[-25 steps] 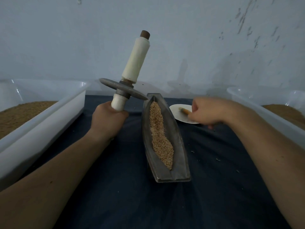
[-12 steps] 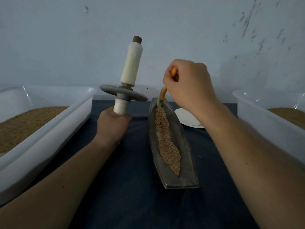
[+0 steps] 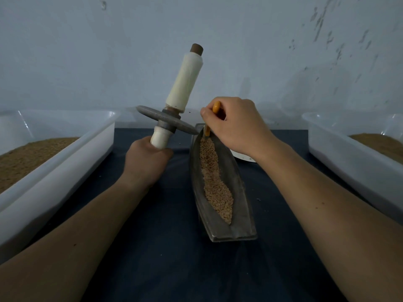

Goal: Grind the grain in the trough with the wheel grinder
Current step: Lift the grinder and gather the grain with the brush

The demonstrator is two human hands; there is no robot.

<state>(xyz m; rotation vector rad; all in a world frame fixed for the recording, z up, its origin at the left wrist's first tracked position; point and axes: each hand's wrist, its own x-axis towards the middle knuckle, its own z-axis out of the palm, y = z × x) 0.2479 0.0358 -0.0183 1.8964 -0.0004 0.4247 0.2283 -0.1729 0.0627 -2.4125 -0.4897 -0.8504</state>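
A second ago my right grip (image 3: 235, 127) was over at the white plate (image 3: 242, 157), picking up the orange-handled tool (image 3: 216, 106). Now it pinches that tool between thumb and curled fingers at the far end of the trough (image 3: 238, 192), with the tip down at the head of the grain (image 3: 214, 186). My left grip (image 3: 146, 164) is wrapped tight round the lower white handle of the wheel grinder (image 3: 171, 118). The grinder leans further right than before, and its disc edge is just beside the trough's far tip but up in the air.

As I judge it, I am tidying the grain into the groove, so grinding has not begun. The grain lies in a wavy strip along the trough, which sits on the dark-clothed table (image 3: 163, 247).

A white tub (image 3: 65, 158) with brown grain stands to my left and another tub (image 3: 340, 153) to my right, both well apart from the trough. My own right grip and the tool block the wheel's path, and they must come out before I lower it.
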